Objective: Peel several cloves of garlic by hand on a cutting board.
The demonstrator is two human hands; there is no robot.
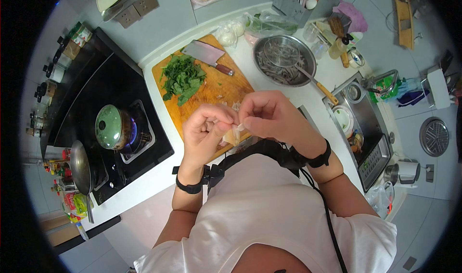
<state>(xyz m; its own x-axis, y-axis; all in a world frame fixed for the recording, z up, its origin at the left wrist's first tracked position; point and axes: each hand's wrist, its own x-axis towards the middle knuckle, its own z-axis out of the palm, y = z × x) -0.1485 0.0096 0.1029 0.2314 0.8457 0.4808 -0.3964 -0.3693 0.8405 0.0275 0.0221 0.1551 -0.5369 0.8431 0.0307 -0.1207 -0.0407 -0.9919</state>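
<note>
Both hands meet over the near edge of a wooden cutting board (211, 89). Between the fingertips is a small pale piece that looks like a garlic clove (239, 127). My left hand (205, 130) pinches it from one side, and my right hand (270, 116) from the other. Whitish, skin-like scraps (235, 106) lie on the board just beyond the fingers. Chopped leafy greens (183, 77) are heaped at the board's left. A cleaver (204, 52) rests flat across the far part, its wooden handle towards the right.
On the left, a lidded pot (109, 127) sits over a lit burner; a wok (81, 166) is nearer me. Right of the board stands a metal bowl (312, 62) of greyish strips that look like shrimp, with a strainer (282, 52) across it. Farther right, the sink (370, 110) holds dishes.
</note>
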